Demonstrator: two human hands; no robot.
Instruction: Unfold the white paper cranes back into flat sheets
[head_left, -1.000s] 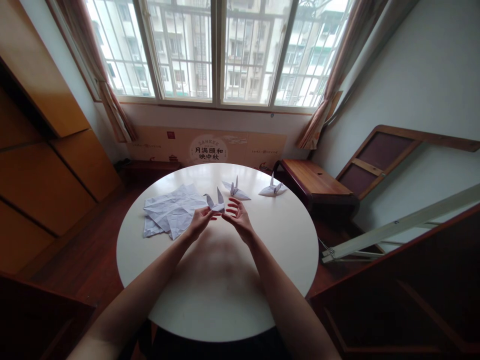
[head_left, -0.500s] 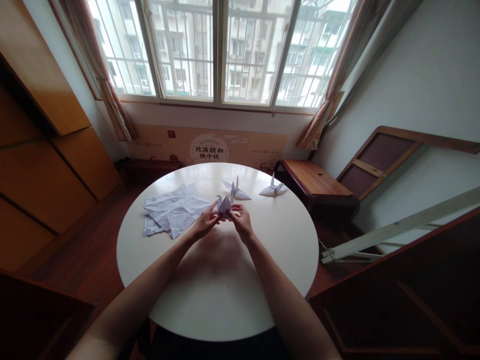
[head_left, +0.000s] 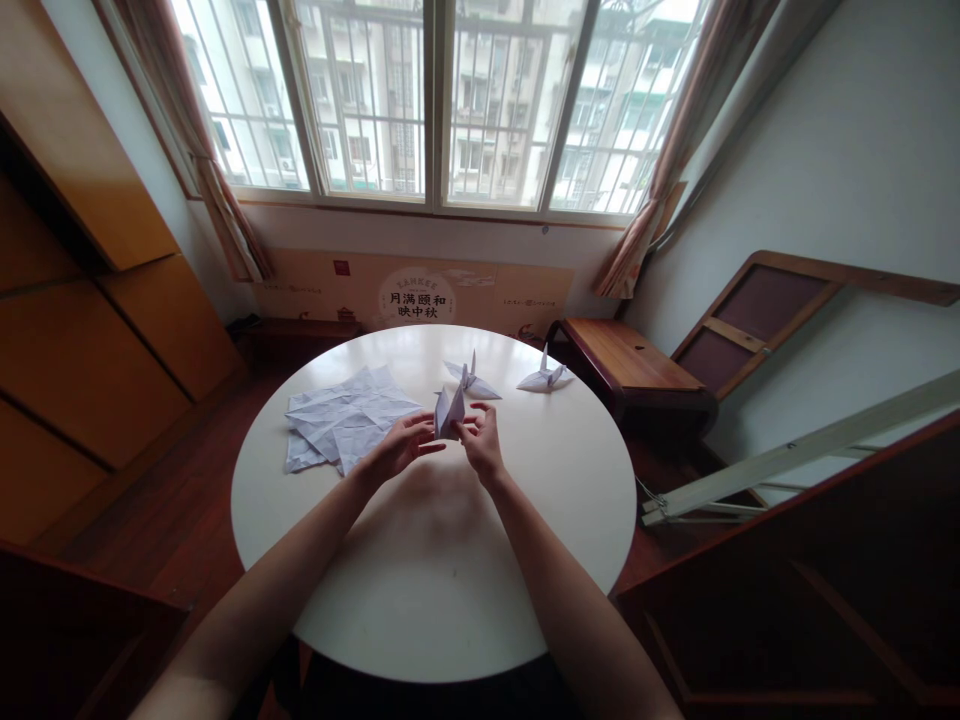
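Observation:
A folded white paper crane [head_left: 448,412] is held up over the middle of the table, pinched at its lower right by my right hand [head_left: 481,438]. My left hand [head_left: 407,443] is beside the crane's left side, thumb and fingers apart; whether a fingertip touches the paper I cannot tell. Just behind stands a finished-looking paper crane [head_left: 471,382], and another paper crane [head_left: 545,378] rests farther right. Several creased white paper sheets [head_left: 349,410] lie overlapped to the left of my left hand.
The round white table [head_left: 442,600] stands below a barred window [head_left: 435,110]. A wooden bench [head_left: 634,355] is beyond its right edge, and orange-brown cabinets [head_left: 150,360] line the left. A pale metal frame [head_left: 810,440] leans at the right.
The paper crane has turned in my right hand, showing a different side. My left hand has loosened, its fingers spreading and drawing slightly left from the paper.

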